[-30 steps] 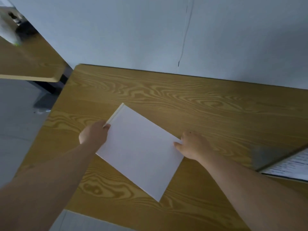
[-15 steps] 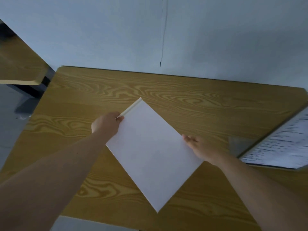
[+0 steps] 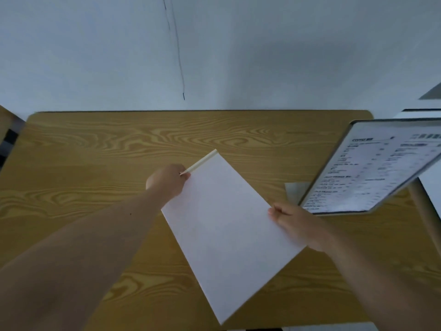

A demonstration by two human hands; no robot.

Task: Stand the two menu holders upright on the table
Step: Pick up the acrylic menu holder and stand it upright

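A white menu holder (image 3: 226,225), blank side toward me, is held tilted over the middle of the wooden table (image 3: 119,149). My left hand (image 3: 167,181) grips its upper left edge near the far corner. My right hand (image 3: 293,222) holds its right edge. A second menu holder (image 3: 372,168) with a printed menu stands tilted on its clear base at the table's right side, close to my right hand.
A pale wall (image 3: 238,56) with a thin dark cable (image 3: 177,51) rises right behind the table's far edge. Another table's corner (image 3: 6,120) shows at the far left. White furniture (image 3: 429,187) stands just past the table's right edge.
Both hands have lifted the white holder off the table and tilted it up, carrying it rightward. The view swung right, bringing the printed holder fully into sight.
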